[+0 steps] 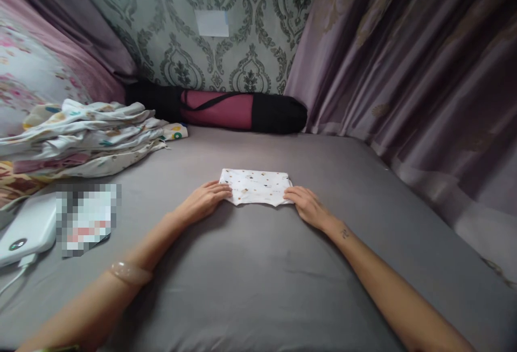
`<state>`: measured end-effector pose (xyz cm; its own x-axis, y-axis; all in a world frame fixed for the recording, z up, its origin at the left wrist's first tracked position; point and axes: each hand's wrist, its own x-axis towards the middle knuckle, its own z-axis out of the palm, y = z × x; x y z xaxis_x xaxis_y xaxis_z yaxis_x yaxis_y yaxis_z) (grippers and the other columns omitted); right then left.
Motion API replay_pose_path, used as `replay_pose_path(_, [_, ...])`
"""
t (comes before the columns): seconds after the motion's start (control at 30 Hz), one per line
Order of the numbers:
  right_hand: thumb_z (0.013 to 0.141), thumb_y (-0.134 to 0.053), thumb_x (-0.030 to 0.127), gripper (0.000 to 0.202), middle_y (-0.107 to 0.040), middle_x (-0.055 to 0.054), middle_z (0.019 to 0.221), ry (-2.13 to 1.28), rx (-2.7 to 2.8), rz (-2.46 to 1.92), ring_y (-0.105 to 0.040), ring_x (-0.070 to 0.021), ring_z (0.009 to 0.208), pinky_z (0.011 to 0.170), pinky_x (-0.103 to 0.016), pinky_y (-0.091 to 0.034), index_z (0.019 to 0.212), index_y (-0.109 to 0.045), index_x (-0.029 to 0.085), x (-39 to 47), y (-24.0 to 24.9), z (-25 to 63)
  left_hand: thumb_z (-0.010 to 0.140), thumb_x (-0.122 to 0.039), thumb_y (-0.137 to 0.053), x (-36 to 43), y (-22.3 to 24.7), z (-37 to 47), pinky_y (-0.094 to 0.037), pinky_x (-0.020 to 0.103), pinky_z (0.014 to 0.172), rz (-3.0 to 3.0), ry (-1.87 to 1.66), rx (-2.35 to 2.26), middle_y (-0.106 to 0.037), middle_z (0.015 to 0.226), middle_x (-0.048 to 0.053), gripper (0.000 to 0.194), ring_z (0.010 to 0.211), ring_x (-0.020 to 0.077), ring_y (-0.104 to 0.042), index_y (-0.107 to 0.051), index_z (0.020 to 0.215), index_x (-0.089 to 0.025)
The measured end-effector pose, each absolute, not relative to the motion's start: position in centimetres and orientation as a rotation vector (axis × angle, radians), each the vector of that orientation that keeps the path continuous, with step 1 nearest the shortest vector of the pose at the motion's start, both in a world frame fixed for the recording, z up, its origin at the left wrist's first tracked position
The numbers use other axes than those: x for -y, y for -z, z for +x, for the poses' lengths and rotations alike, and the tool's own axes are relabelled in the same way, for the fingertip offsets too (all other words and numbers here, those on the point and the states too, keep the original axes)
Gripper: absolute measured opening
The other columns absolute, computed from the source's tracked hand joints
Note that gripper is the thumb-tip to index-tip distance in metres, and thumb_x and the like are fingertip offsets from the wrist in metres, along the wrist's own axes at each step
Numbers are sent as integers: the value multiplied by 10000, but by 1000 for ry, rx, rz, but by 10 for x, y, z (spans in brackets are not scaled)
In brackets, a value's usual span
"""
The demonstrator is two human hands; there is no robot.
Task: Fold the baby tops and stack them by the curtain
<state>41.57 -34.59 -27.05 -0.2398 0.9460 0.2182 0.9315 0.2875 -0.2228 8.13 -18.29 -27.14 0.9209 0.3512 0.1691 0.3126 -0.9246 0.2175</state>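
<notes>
A small white garment point(258, 186) with a scattered print of tiny brown and black figures lies folded into a rough rectangle on a grey bed sheet point(250, 276). Its near edge is uneven, with a dip in the middle. At its left end my left hand point(208, 198) is closed on the edge, fingers together on top and the thumb hidden. The right end is held by my right hand point(309, 205), fingertips over the near right corner. What lies under the fingers does not show.
Left, a pile of printed clothes point(89, 136) lies behind a white power bank point(30, 228) with a cable and a blurred-out flat object point(89, 220). A black and maroon long bag point(220, 110) rests along the wall. Purple curtains point(388, 56) hang at right.
</notes>
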Motion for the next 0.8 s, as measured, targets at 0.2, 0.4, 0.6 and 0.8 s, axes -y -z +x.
replay_pose_path(0.2, [821, -395, 46, 468, -639, -92, 1265, -82, 2162, -1762, -541, -206, 1213, 1061, -406, -371, 1172, -666, 196, 344, 263, 405, 852, -119, -363, 190, 263, 88, -252, 444, 1177, 2819, -344, -620, -593, 1351, 74, 471, 1295, 191, -503, -589, 1254, -214])
replay_pose_path(0.4, [964, -287, 288, 576, -264, -107, 1584, -168, 2069, -1902, -178, -225, 1475, 1202, -445, -125, 1508, -307, 98, 299, 248, 348, 966, -246, -278, 203, 253, 146, -236, 460, 1173, 2854, -576, -951, -436, 1492, 140, 500, 1425, 242, -325, -382, 1440, -123])
replay_pose_path(0.6, [960, -260, 284, 599, -226, -126, 1591, -161, 2118, -1969, -144, -238, 1482, 1209, -443, -72, 1509, -288, 48, 268, 260, 322, 985, -311, -260, 196, 275, 179, -137, 502, 1194, 2947, -371, -1008, -382, 1526, 151, 532, 1453, 276, -259, -361, 1466, -108])
replay_pose_path(0.8, [971, -265, 295, 580, -302, -115, 1568, -171, 2122, -1999, -212, -227, 1465, 1204, -407, -111, 1507, -312, 78, 264, 284, 327, 998, -373, -235, 187, 296, 178, -195, 497, 1180, 2912, -249, -1039, -370, 1532, 143, 561, 1438, 280, -297, -337, 1491, -124])
